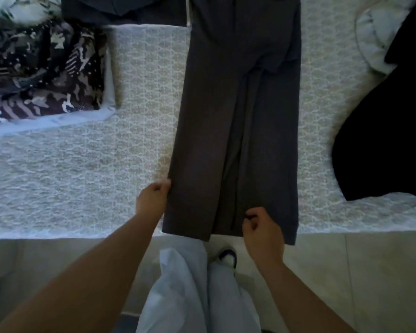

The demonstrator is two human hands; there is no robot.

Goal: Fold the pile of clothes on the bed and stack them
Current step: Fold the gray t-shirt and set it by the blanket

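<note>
A pair of dark grey trousers (238,121) lies flat lengthwise on the bed (82,169), its legs side by side and its hems hanging just over the near edge. My left hand (153,200) pinches the left leg's outer edge near the hem. My right hand (262,230) is curled over the inner seam of the right leg near the hem, pinching the cloth. A folded patterned brown and white garment (41,73) sits at the back left on a pale folded cloth (48,121).
A black garment (389,140) lies spread at the right of the bed, beside a white bundle (372,32). More dark cloth (120,8) lies at the far edge. The bed's pale lace cover shows between them. Below, my pale trousers and a shoe stand on a tiled floor (346,272).
</note>
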